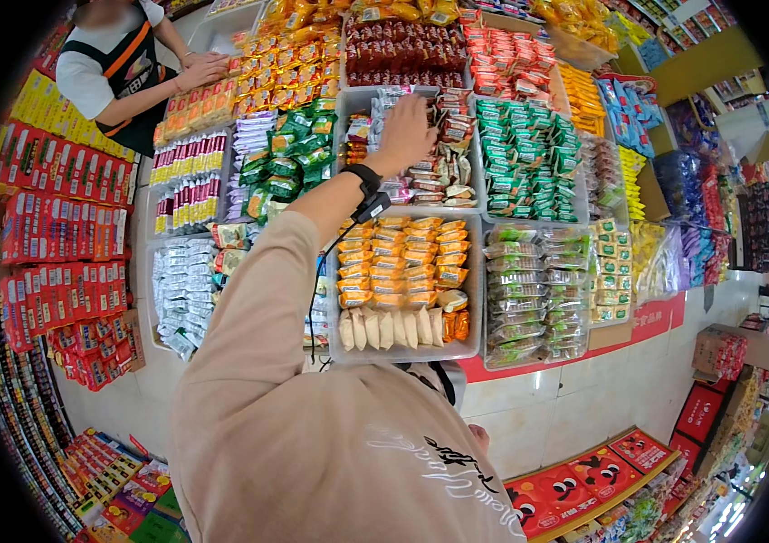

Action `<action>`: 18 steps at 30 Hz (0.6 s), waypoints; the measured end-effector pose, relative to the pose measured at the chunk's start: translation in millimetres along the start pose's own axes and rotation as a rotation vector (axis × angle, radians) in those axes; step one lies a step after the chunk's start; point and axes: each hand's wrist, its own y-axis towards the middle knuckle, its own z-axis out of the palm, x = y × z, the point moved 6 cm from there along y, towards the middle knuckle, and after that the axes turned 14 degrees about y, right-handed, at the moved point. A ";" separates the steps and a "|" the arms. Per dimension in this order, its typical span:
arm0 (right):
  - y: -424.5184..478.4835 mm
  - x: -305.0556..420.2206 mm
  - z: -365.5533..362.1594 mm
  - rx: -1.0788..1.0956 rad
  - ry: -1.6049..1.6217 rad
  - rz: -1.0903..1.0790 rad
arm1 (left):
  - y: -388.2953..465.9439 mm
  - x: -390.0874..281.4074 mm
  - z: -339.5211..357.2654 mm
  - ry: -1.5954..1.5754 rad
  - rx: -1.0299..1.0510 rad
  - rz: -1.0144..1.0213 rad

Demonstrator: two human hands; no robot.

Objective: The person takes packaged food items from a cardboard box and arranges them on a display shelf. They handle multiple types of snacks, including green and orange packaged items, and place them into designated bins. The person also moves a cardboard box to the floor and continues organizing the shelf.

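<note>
My left hand (409,132), with a black strap and a small device at the wrist, reaches over a clear plastic tub (338,129) of mixed snack packets. Its fingers are over silver packets (388,102) at the tub's far side, beside brown wrapped packets (455,112). Whether the fingers grip a packet is hidden by the back of the hand. Only a small part of my right hand (479,436) shows, low beside my beige sweatshirt (330,448). Nearest my body stands a tub of orange packets (391,254), with a row of cream packets (391,328) along its front.
Green packets (527,159) fill the tub to the right, and clear-wrapped snacks (517,292) lie nearer. A co-worker (123,81) in an apron stands at the far left, hands on orange packets (201,105). Red boxes (65,231) are stacked left. A red display (588,482) stands lower right.
</note>
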 end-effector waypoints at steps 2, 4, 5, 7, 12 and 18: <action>-2.5 -7.6 1.2 -0.002 0.008 0.005 | -1.9 27.7 -15.2 0.030 0.110 -0.165; -1.4 -17.6 -0.4 -0.012 0.042 0.033 | -6.9 57.8 -24.5 0.046 0.082 -0.263; 1.2 -19.7 0.0 0.004 0.030 0.036 | -11.9 77.7 -21.5 0.049 0.000 -0.281; 4.3 -25.4 -1.2 0.030 0.005 0.046 | -21.3 100.1 -14.7 0.091 0.008 -0.238; 14.9 -29.6 0.8 0.042 0.047 0.005 | -37.9 98.4 13.3 0.449 0.246 0.192; 11.9 1.6 6.9 -0.016 0.052 -0.017 | -26.7 92.3 15.7 0.593 0.383 0.197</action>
